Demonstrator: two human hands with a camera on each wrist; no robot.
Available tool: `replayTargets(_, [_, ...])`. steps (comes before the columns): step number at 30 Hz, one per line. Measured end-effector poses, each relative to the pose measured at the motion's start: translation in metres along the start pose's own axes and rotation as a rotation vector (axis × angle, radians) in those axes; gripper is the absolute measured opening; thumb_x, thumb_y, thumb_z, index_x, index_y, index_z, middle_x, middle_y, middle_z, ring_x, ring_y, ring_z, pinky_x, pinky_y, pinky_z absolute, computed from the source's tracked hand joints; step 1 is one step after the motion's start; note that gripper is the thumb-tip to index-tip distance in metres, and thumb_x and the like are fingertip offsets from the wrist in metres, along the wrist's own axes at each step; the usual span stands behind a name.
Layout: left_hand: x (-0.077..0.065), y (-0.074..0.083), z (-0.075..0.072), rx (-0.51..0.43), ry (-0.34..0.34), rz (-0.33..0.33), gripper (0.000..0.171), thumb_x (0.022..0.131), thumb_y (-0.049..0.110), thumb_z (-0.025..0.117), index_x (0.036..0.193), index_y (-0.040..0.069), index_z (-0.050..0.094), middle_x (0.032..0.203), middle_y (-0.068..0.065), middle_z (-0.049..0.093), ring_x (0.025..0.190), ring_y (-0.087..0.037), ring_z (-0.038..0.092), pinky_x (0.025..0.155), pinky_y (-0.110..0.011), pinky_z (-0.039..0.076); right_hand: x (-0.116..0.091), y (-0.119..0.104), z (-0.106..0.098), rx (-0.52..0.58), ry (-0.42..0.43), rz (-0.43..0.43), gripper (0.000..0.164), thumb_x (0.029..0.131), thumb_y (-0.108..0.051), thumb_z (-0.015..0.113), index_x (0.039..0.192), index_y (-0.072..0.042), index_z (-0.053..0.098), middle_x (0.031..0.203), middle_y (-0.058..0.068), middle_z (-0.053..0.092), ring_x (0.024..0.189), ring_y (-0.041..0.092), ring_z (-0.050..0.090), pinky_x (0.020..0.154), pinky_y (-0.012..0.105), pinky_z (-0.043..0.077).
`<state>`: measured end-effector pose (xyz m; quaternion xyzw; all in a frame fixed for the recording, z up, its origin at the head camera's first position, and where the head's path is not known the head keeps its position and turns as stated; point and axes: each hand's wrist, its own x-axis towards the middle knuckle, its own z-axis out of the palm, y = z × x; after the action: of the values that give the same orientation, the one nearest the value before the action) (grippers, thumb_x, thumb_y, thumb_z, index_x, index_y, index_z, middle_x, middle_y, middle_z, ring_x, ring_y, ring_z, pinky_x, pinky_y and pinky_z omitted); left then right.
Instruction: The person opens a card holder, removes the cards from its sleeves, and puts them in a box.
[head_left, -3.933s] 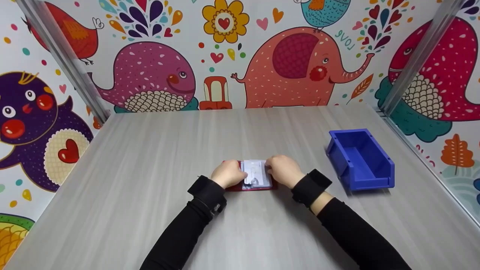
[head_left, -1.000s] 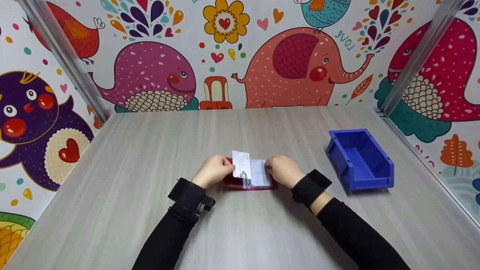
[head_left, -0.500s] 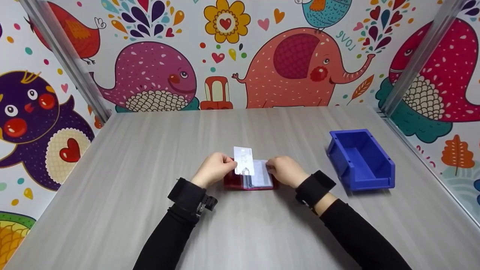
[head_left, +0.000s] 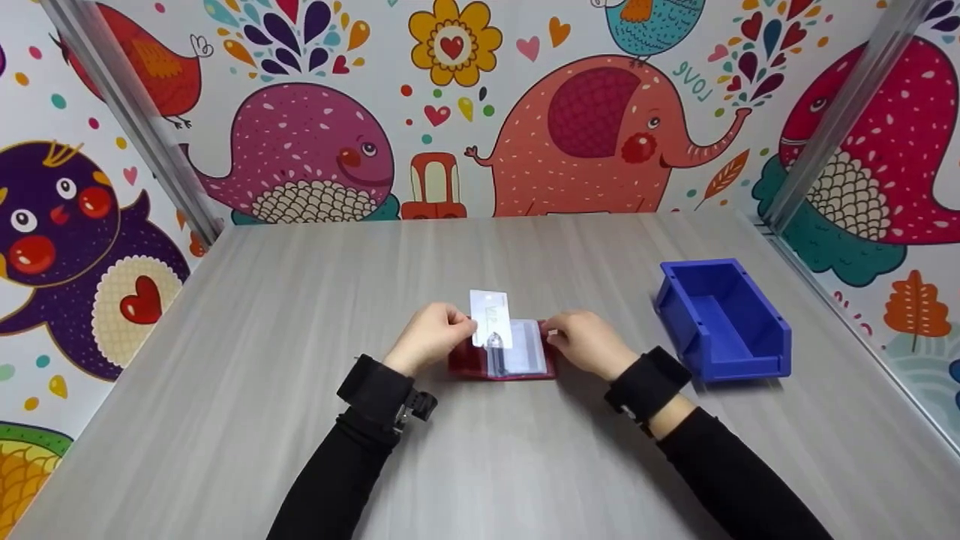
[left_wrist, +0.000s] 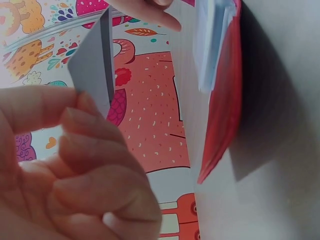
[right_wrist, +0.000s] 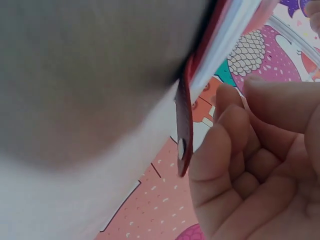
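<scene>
Left hand [head_left: 431,337], fingers pinching the white card [head_left: 491,316] by its left edge, card held above the open red wallet [head_left: 468,364] on the bench [head_left: 315,300], long axis pointing away from the person, right hand [head_left: 591,343] beside wallet, fingers loosely curled, thumb slightly apart, blue bin [head_left: 721,322] rightmost.

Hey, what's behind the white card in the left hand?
Around the white card, the head view shows tabletop up top, and the open red holder with clear sleeves lower down. Whatever lies directly behind the card is covered.
</scene>
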<state>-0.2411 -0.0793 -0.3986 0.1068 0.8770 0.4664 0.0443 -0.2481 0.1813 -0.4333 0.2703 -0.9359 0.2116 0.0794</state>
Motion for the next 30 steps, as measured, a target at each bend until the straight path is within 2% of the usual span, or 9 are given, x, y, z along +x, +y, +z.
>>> replayTargets(6, [-0.001,0.001,0.001,-0.032,-0.003,-0.016,0.015,0.089,0.014,0.065,0.079,0.003,0.067,0.072,0.000,0.059,0.064,-0.013,0.050,0.060,-0.026,0.040,-0.004,0.001,-0.008,-0.001,0.065,-0.037,0.009,0.087,0.001,0.067,0.093,0.001,0.074,0.090,0.012,0.071,0.086,0.029,0.066,0.079,0.045,0.052])
replayTargets(15, [-0.002,0.005,0.002,-0.052,-0.009,-0.007,0.016,0.089,0.014,0.065,0.077,0.004,0.066,0.071,0.001,0.057,0.065,-0.013,0.049,0.060,-0.026,0.039,-0.007,-0.007,-0.020,0.033,0.151,-0.047,0.007,0.091,-0.006,0.068,0.086,-0.003,0.073,0.082,0.007,0.067,0.076,0.022,0.062,0.071,0.041,0.050])
replayTargets(22, [-0.004,0.011,0.004,-0.060,-0.019,-0.010,0.015,0.090,0.015,0.065,0.079,0.004,0.066,0.071,0.002,0.054,0.065,-0.013,0.047,0.059,-0.026,0.036,-0.007,-0.019,-0.025,0.078,0.160,-0.039,0.011,0.093,-0.010,0.068,0.088,-0.003,0.074,0.083,0.004,0.065,0.076,0.019,0.060,0.069,0.038,0.050])
replayTargets(30, [-0.004,0.011,0.008,-0.076,-0.026,0.029,0.016,0.090,0.014,0.065,0.079,0.003,0.066,0.068,0.003,0.052,0.061,-0.012,0.046,0.057,-0.025,0.036,-0.004,-0.024,-0.024,0.062,0.181,-0.077,0.009,0.091,-0.013,0.072,0.088,-0.005,0.074,0.080,0.003,0.064,0.074,0.018,0.060,0.069,0.037,0.050])
